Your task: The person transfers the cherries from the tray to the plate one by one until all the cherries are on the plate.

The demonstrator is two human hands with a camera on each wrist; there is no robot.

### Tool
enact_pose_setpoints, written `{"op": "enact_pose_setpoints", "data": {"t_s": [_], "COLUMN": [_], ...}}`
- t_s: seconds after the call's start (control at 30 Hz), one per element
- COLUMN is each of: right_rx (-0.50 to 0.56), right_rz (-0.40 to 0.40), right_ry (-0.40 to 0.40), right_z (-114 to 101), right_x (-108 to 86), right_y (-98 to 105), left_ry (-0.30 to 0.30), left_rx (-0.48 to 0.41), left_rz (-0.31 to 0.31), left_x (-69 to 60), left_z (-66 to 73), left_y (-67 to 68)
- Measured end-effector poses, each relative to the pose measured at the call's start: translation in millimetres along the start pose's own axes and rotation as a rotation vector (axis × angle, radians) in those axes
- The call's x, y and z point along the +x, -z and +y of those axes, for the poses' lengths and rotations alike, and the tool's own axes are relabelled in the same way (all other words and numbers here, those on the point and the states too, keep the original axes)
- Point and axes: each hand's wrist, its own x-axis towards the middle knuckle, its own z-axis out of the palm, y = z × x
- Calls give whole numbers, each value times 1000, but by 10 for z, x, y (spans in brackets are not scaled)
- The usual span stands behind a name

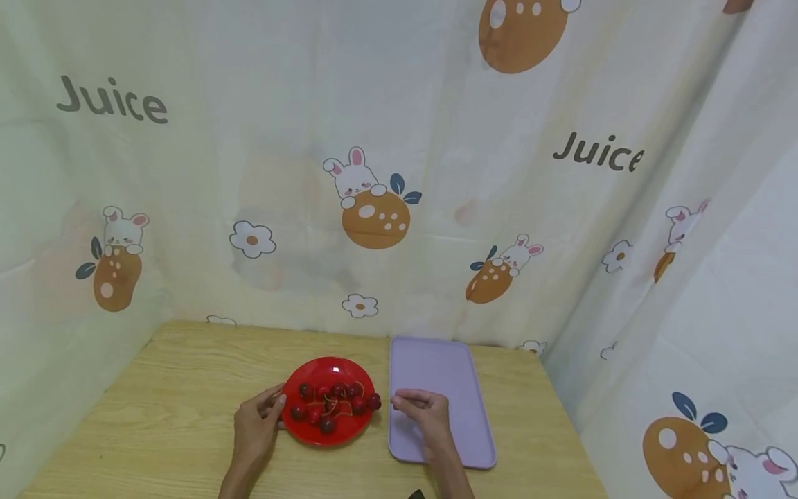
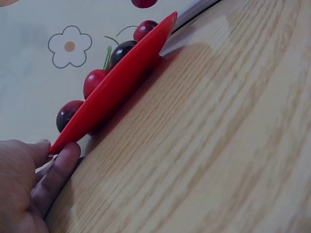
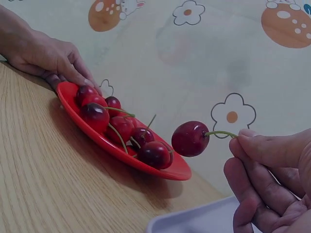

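Note:
A round red plate (image 1: 303, 433) bears several dark red cherries (image 1: 327, 424) with green stems. My left hand (image 1: 254, 424) holds the plate's left rim, thumb on top and fingers beneath, as the left wrist view shows. Between thumb and forefinger my right hand (image 1: 427, 414) pinches the stem of one cherry (image 3: 190, 139). That cherry hangs in the air by the plate's right rim, its stem pointing sideways to the fingertips. Below the right hand lies a lilac rectangular tray (image 1: 458, 395), whose near left part the hand and wrist partly cover.
Both plate and tray are on a light wood table (image 1: 187, 388), the tray just right of the plate. A pale curtain (image 1: 293, 173) printed with rabbits, fruit and flowers hangs behind the table and along its sides.

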Motion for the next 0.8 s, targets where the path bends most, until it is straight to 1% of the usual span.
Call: {"op": "enact_pose_setpoints", "data": {"t_s": [0.07,0.2,0.5,0.67,0.8], "right_rx": [0,-10,-51,-40,-46], "right_rz": [-10,-55,-139,-166,-173], "right_ry": [-7,-18,-36,-36,-47], "right_z": [-9,-1,40,58,84], "right_x": [2,-11,-24,-6,-4], "right_y": [-36,-93,-196,-243,-271], "left_ry": [2,8,-2,1,12], "left_rx": [-6,-19,7,4,-3], "left_rz": [3,4,11,16,8], "left_x": [5,8,16,18,4], "left_z": [-2,-10,-7,-1,-11], "left_y": [-3,-5,-6,-11,-13]}}
